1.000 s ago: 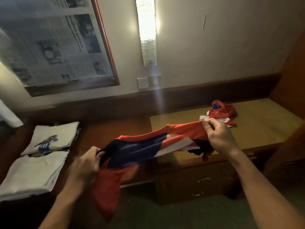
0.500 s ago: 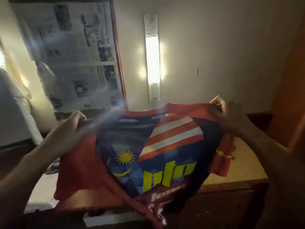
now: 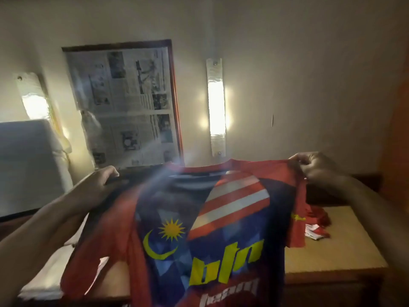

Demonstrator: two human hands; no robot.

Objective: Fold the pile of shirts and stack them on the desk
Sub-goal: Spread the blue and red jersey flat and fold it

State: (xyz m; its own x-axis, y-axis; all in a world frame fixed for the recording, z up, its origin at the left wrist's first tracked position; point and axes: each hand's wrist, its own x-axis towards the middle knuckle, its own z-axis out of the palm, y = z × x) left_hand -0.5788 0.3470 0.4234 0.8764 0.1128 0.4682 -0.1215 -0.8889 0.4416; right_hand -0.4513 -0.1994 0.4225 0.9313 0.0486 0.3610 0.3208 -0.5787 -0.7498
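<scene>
Gripping red-and-blue shirt (image 3: 221, 218) at left shoulder with left hand (image 3: 95, 187), at right shoulder with right hand (image 3: 316, 167), spread upright above desk (image 3: 345, 251)

Dim room; two wall lamps (image 3: 216, 107) glare, soft blur throughout

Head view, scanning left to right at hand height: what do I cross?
left hand → red flag-print shirt, gripped at both shoulders → right hand
</scene>
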